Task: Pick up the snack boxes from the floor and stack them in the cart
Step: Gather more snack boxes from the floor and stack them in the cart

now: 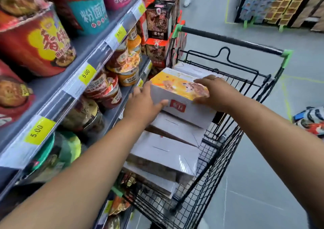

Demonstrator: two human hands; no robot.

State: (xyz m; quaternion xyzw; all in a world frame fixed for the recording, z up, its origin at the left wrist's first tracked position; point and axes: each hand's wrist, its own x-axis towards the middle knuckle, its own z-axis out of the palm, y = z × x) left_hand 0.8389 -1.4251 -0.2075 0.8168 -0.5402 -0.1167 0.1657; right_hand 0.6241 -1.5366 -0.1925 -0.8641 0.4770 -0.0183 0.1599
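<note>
- The snack box (178, 92), yellow printed face up and a white side with a red label turned toward the camera, is held just above the far part of the stack of boxes (164, 155) already in the cart (210, 167). Whether its underside touches the box below cannot be told.
- Its long axis runs roughly left to right, from one hand to the other and across the cart (the boxes below seem to lie the same way).
- The left hand (142, 102) grips the box's left end, with the thumb laid along the near white side and the fingers going round the end out of sight.
- The right hand (215, 92) holds the right end from above, fingers spread over the yellow face and thumb at the near top edge.
- Both hands are equally close to the box, so the coming move is probably a straight lowering onto the stack, keeping the ends level.
- The cart is black wire with green corner caps and its handle at the far end.
- To the left, close beside the cart, stands a shelf (84, 53) of instant noodle bowls (108, 88) with yellow price tags (87, 73).
- To the right, bags (312, 122) lie on the floor, well apart.
</note>
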